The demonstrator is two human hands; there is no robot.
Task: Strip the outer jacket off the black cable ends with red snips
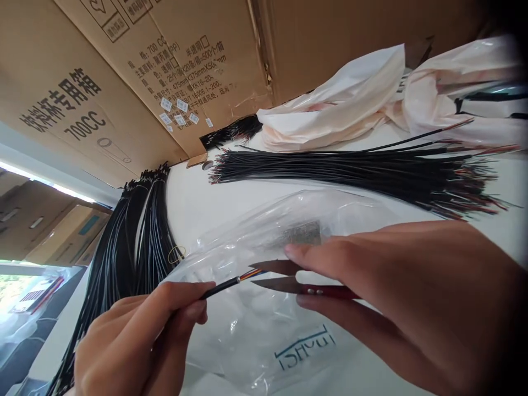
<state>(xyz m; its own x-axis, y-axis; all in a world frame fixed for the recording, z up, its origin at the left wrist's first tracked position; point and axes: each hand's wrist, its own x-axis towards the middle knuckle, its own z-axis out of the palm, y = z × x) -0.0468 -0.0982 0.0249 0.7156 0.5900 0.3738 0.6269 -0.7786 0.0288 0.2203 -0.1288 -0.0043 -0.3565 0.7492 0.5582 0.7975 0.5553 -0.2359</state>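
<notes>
Pinched between the thumb and fingers of my left hand (pixel 152 330) is a black cable (pixel 223 287). Its stripped end points right and shows thin coloured wires, orange, red and blue among them. My right hand (pixel 383 297) is closed around a pair of thread snips (pixel 289 284) with a dark red handle. The snips' two pointed blades are apart, with their tips beside the coloured wire ends. Below both hands lies a clear plastic bag (pixel 243 341) with blue handwriting on it.
A bundle of cut black cables (pixel 330 168) lies across the white table behind my hands. More long black cables (pixel 124 236) hang over the left edge. Cardboard boxes (pixel 136 82) stand at the back, beside a crumpled pale bag (pixel 338 104).
</notes>
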